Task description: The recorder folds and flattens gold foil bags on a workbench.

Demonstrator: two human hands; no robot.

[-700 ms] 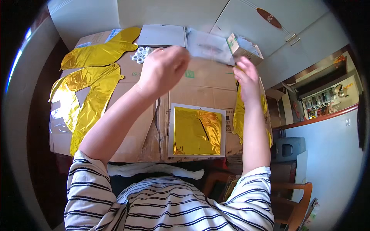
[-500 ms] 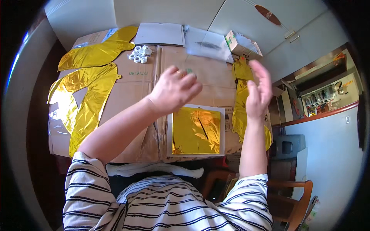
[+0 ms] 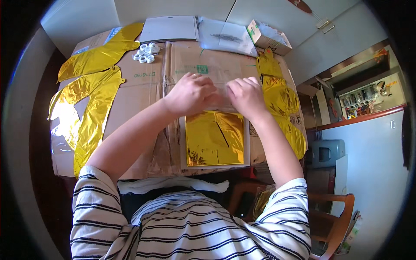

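My left hand (image 3: 190,93) and my right hand (image 3: 246,96) are raised over the cardboard, facing each other with a small gap between. The fingers of both are curled in. Whatever they may hold between them is too faint and blurred to make out. Just below the hands lies a folded square of shiny gold foil (image 3: 203,143), with a thin dark slanting line across it. A slightly larger white sheet (image 3: 246,159) shows as a border around the foil.
Flat gold foil balloons (image 3: 97,56) lie at the left, more gold foil (image 3: 281,97) at the right. Small white rolls (image 3: 146,53), a white board (image 3: 170,28), a clear plastic bag (image 3: 227,37) with thin dark pieces and an opened carton (image 3: 271,42) stand far back on the cardboard (image 3: 138,99).
My right hand has moved left and lower, from spread fingers to curled ones, now close to my left hand. The left hand stays bent at about the same place. The view has shifted slightly.
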